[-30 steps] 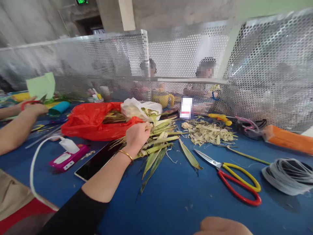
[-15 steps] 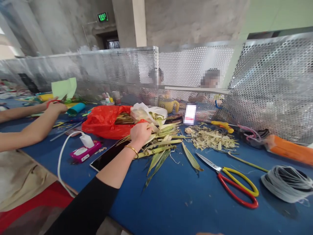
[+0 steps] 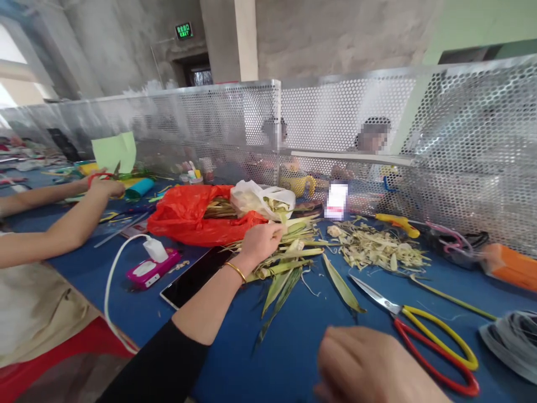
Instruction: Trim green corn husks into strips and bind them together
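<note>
Over a pile of pale green corn husks (image 3: 291, 263), my left hand (image 3: 260, 242) has its fingertips pinched on a husk at the pile's upper left. A gold bangle circles that wrist. My right hand (image 3: 369, 364) is at the bottom of the view, slightly blurred, with fingers curled in; whatever they hold, if anything, is hidden. Close to its right lie large scissors (image 3: 388, 305) with one red and one yellow handle, blades slightly apart. One loose husk (image 3: 342, 284) rests between the pile and the scissors. Behind the left hand sits a red plastic bag (image 3: 180, 215) containing husks.
A heap of husk scraps (image 3: 381, 246) lies behind the scissors. A tablet (image 3: 191, 280) and a magenta power strip (image 3: 153, 268) are at left. Farther left, a co-worker's hands (image 3: 104, 184) hold scissors and green paper (image 3: 115, 152). A perforated metal screen (image 3: 344, 117) borders the table.
My right hand has come up into view from the bottom edge. My left hand stays at the husk pile, its fingers still together. The whole view has shifted slightly.
</note>
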Available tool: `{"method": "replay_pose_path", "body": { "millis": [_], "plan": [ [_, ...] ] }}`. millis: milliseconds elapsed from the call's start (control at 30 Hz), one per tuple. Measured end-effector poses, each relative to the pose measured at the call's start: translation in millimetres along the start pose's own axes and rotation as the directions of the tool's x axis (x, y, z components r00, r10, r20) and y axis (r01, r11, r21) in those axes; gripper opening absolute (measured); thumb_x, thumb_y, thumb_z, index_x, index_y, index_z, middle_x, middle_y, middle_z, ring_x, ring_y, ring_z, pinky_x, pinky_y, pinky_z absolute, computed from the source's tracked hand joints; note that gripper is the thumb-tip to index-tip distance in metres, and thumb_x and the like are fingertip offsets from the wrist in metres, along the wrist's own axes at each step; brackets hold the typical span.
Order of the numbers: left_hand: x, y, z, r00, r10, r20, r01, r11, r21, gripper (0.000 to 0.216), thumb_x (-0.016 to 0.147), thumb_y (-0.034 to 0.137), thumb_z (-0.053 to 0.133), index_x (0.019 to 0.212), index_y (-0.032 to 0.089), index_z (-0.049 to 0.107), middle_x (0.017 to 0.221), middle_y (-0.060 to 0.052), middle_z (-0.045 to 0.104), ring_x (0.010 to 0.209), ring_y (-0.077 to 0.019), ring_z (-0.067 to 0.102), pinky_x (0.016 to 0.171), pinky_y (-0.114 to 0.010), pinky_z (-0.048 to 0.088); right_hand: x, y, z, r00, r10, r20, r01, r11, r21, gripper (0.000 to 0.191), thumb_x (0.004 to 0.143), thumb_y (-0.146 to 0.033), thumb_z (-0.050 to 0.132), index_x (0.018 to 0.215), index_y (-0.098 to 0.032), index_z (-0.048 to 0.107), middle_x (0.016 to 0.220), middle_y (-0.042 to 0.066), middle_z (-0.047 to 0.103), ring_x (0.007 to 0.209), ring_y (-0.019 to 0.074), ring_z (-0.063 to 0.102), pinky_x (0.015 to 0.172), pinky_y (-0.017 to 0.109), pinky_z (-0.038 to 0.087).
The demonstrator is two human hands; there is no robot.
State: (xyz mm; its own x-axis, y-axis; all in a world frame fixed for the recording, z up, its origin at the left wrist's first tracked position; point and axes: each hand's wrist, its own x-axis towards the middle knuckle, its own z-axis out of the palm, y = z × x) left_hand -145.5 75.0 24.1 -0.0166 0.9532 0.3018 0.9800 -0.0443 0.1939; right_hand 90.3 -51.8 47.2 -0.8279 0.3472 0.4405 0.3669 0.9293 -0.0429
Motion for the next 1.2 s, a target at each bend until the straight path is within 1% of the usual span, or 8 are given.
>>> {"method": "replay_pose_path", "body": {
  "millis": [133,267,600,833,1000,1067,1133,1200],
  "plan": [
    [0,1,8,0.996,0.040,0.081,-0.042,0.999,0.017,0.032,0.083,0.025,0.050,0.108,0.029,0.070,0.097,-0.005,0.074,0.091,-0.0209,0.066,0.074,-0.026,0.044,13,42,8,0.949,0.308,0.067,-0.312,0.948,0.060,0.010,0.092,-0.023,0.049,0.093,-0.022,0.059,0.082,0.000,0.063,0.064,0.0116,0.059,0.056,0.022,0.040],
    [-1,1,9,0.995,0.004,0.103,-0.007,0.999,0.032,0.027,0.082,0.021,0.048,0.094,0.024,0.072,0.092,-0.008,0.073,0.093,-0.0221,0.066,0.074,-0.027,0.045,63,95,33,0.833,0.549,0.073,-0.507,0.809,-0.297,0.023,0.096,-0.024,0.041,0.104,-0.023,0.063,0.100,0.006,0.064,0.084,0.0173,0.064,0.063,0.024,0.044],
    [-1,-4,0,0.991,-0.117,0.059,0.116,0.993,0.007,0.027,0.086,0.023,0.045,0.092,0.022,0.071,0.091,-0.010,0.073,0.087,-0.0217,0.067,0.070,-0.026,0.045,132,146,95,0.859,0.461,0.222,-0.397,0.874,-0.280,0.033,0.092,-0.033,0.057,0.121,-0.017,0.055,0.121,0.009,0.058,0.101,0.0214,0.060,0.084,0.042,0.052],
    [0,-6,-4,0.987,-0.162,-0.018,0.160,0.985,-0.062,0.025,0.085,0.025,0.048,0.090,0.023,0.071,0.088,-0.010,0.073,0.086,-0.0235,0.067,0.067,-0.027,0.044,94,146,74,0.883,0.463,-0.081,-0.459,0.886,0.058,0.008,0.087,-0.016,0.057,0.089,-0.013,0.064,0.096,0.011,0.066,0.092,0.0218,0.063,0.087,0.037,0.049],
    [-14,5,-39,0.969,-0.145,-0.202,0.112,0.979,-0.169,0.029,0.088,0.027,0.045,0.105,0.023,0.068,0.106,-0.008,0.071,0.098,-0.0223,0.063,0.079,-0.028,0.044,47,126,31,0.623,0.610,-0.491,-0.445,0.792,0.419,0.020,0.095,-0.032,0.041,0.097,-0.018,0.055,0.086,0.006,0.067,0.081,0.0182,0.068,0.076,0.034,0.054],
    [-27,19,-56,0.922,-0.134,-0.364,-0.043,0.897,-0.439,0.024,0.087,0.028,0.048,0.095,0.020,0.069,0.100,-0.007,0.071,0.095,-0.0198,0.062,0.084,-0.027,0.042,24,112,10,0.501,0.656,-0.564,-0.405,0.754,0.516,0.022,0.093,-0.038,0.046,0.095,-0.018,0.056,0.082,0.005,0.068,0.077,0.0186,0.070,0.074,0.035,0.056],
    [-42,40,-69,0.936,-0.128,-0.327,-0.164,0.665,-0.729,0.020,0.084,0.034,0.055,0.085,0.020,0.070,0.085,-0.004,0.070,0.080,-0.0159,0.061,0.078,-0.025,0.044,1,97,-10,0.334,0.761,-0.556,-0.274,0.643,0.715,0.020,0.084,-0.037,0.062,0.086,-0.017,0.059,0.075,0.003,0.068,0.072,0.0193,0.070,0.072,0.035,0.057],
    [-56,66,-72,0.998,-0.046,-0.047,-0.030,0.324,-0.946,0.023,0.082,0.039,0.058,0.082,0.020,0.070,0.058,0.002,0.055,0.053,-0.0097,0.047,0.058,-0.023,0.040,-20,80,-26,0.238,0.819,-0.522,-0.174,0.565,0.807,0.019,0.077,-0.033,0.071,0.083,-0.017,0.063,0.076,0.003,0.068,0.073,0.0191,0.070,0.075,0.035,0.058]
  ]
}}
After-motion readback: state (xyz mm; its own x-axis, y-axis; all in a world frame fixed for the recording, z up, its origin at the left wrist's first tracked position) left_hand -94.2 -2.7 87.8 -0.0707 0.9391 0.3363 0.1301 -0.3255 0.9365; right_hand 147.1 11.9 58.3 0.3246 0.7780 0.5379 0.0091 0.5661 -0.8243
